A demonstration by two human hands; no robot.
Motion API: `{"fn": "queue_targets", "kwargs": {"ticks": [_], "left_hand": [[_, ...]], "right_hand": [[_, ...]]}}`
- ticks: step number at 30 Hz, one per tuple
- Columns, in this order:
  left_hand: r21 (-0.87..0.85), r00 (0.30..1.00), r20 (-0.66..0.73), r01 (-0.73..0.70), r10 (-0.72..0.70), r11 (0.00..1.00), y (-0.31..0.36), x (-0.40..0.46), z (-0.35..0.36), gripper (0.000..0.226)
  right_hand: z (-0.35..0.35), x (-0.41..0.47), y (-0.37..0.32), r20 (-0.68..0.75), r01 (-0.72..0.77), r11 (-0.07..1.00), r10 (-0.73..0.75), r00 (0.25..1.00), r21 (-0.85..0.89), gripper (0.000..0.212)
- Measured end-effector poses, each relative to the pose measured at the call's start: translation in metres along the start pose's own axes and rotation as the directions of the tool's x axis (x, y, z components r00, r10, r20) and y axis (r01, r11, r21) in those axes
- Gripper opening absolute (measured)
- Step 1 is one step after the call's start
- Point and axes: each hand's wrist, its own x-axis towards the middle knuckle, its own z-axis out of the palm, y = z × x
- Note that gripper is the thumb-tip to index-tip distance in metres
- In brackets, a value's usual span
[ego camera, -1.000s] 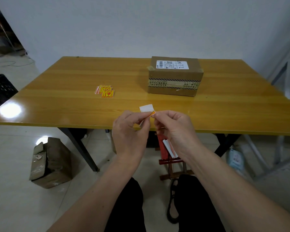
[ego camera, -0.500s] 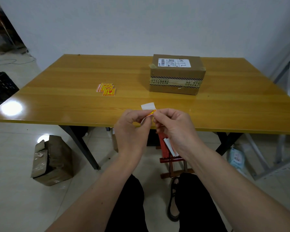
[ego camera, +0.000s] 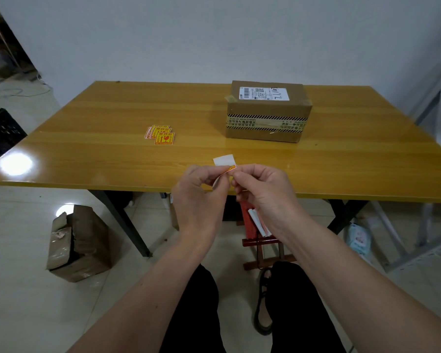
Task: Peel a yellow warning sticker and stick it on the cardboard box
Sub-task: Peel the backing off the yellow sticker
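Note:
My left hand (ego camera: pixel 199 197) and my right hand (ego camera: pixel 262 192) meet over the table's front edge, both pinching one yellow warning sticker (ego camera: pixel 231 168). Its white backing (ego camera: pixel 224 159) stands up above my fingertips; most of the yellow face is hidden by my fingers. The cardboard box (ego camera: pixel 267 112) sits further back on the right, sealed with black-striped tape and bearing a white shipping label on top. A small pile of yellow warning stickers (ego camera: pixel 161 135) lies on the table to the left of the box.
The yellow wooden table (ego camera: pixel 87 138) stands against a white wall. On the floor are a torn cardboard box (ego camera: pixel 77 243) at the left, a black crate (ego camera: pixel 0 131) at the far left, a red wooden stool (ego camera: pixel 260 240) under the table and metal shelving (ego camera: pixel 433 225) at the right.
Both hands stay pinched on the sticker with only slight finger movement at its corner. The view has shifted a little; box and sticker pile have not moved.

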Motion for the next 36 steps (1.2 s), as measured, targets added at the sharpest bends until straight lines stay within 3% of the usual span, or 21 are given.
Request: {"fn": "queue_targets", "kwargs": {"ticks": [8,16,23,30,36], "left_hand": [[0.153,0.986,0.012,-0.166,0.166,0.974,-0.002,-0.004,0.0,0.012],[0.046,1.0,0.008,0.012,-0.013,0.999,-0.009,-0.004,-0.001,0.015],[-0.1,0.999,0.037,0.007,-0.003,0.995,-0.015,-0.003,-0.003,0.007],[-0.01,0.976,-0.099,-0.198,0.196,0.98,-0.017,0.0,-0.007,0.027],[0.115,0.952,-0.1,-0.277,0.289,0.954,-0.021,0.003,-0.008,0.014]], "right_hand": [[0.001,-0.001,0.0,-0.032,-0.023,1.0,0.023,0.999,0.0,0.016],[0.0,0.002,0.002,-0.069,-0.049,0.997,0.053,0.996,0.059,0.02],[0.0,0.005,0.001,-0.066,-0.097,0.965,0.116,0.991,0.244,0.02],[0.004,0.0,0.003,0.005,-0.091,0.992,0.091,0.996,0.09,0.019],[0.005,-0.001,-0.001,0.016,-0.102,0.993,0.102,0.995,0.055,0.012]]}}
